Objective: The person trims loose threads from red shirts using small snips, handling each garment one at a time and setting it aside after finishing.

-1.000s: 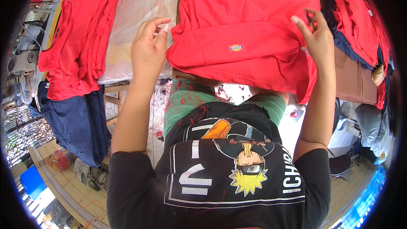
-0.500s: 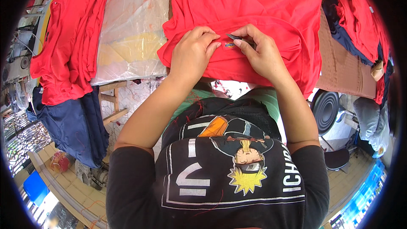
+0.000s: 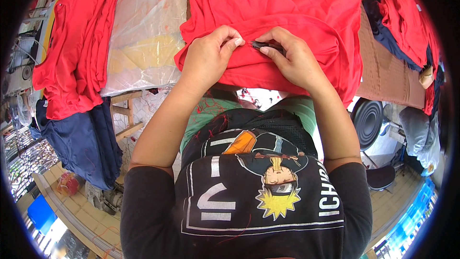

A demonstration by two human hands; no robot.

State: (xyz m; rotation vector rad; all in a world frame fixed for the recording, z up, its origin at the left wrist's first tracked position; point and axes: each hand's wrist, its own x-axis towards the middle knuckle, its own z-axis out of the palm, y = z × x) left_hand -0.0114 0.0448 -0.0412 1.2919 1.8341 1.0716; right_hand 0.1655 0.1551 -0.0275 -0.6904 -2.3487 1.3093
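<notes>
A red cloth garment lies spread before me, its near part folded over in a wide band. My right hand is closed around small dark thread snips, whose tips point left, just above the band. Close by on the left, my left hand is closed in a pinch, thumb against forefinger, over the same band. What lies between those fingertips is too small to make out, a thread or a bit of cloth. A short gap separates the snips' tips from the pinch.
Left of the garment lies a plastic-wrapped flat package. Red garments and navy cloth hang farther left. On the right are brown cardboard and more red clothing. A round black ribbed object stands below the cardboard.
The snips have moved left toward my left hand, and their dark body shows more. My left fingers have drawn together into a tighter pinch. The small patch on the cloth no longer shows.
</notes>
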